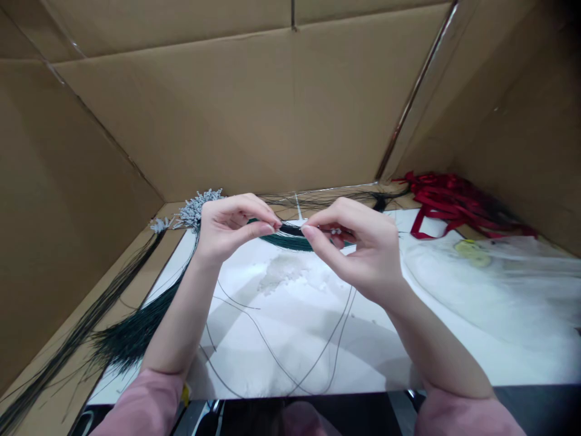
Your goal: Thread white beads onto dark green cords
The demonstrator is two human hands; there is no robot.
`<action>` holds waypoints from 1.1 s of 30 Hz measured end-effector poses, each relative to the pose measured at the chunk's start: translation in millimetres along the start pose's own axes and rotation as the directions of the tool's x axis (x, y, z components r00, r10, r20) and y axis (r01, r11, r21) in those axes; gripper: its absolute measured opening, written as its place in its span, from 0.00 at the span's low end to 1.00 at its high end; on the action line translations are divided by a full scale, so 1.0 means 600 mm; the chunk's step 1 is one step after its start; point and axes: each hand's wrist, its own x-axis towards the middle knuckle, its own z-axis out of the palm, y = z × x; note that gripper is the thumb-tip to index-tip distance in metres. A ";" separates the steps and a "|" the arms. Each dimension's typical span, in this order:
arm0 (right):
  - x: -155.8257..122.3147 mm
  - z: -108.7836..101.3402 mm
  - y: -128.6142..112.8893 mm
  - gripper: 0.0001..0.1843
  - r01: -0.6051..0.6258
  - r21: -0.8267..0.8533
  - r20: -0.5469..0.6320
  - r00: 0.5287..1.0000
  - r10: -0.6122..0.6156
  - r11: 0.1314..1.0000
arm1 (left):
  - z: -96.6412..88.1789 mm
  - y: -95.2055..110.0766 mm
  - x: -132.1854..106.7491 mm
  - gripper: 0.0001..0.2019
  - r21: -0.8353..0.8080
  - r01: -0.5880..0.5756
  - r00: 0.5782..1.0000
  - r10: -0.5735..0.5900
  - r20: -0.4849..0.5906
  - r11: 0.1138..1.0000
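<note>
My left hand is raised over the white board, thumb and forefinger pinched on a thin dark wire. Facing it a short gap away, my right hand pinches too, apparently on the same wire. A few small white beads show by the curled fingers of my right hand. Long loops of thin wire hang below both hands towards the board's front edge. Behind the fingertips lies a curved bundle of dark green wires. The exact spot gripped is too small to make out.
Left of my arm lie a dark green wire bundle and a darker strand bundle, with pale grey beaded tips at the back. Red ribbons and a clear plastic bag lie right. Cardboard walls enclose the white board.
</note>
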 end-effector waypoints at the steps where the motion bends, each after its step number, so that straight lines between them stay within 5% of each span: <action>1: 0.000 0.000 0.000 0.06 0.004 0.003 -0.002 1.000 -0.004 1.000 | 0.002 0.003 0.001 0.05 0.011 -0.017 1.000 0.017 -0.012 1.000; 33: -0.001 0.002 -0.011 0.06 -0.005 0.030 -0.016 1.000 0.005 1.000 | 0.029 0.016 0.000 0.19 -0.042 -0.116 0.993 0.117 0.009 0.992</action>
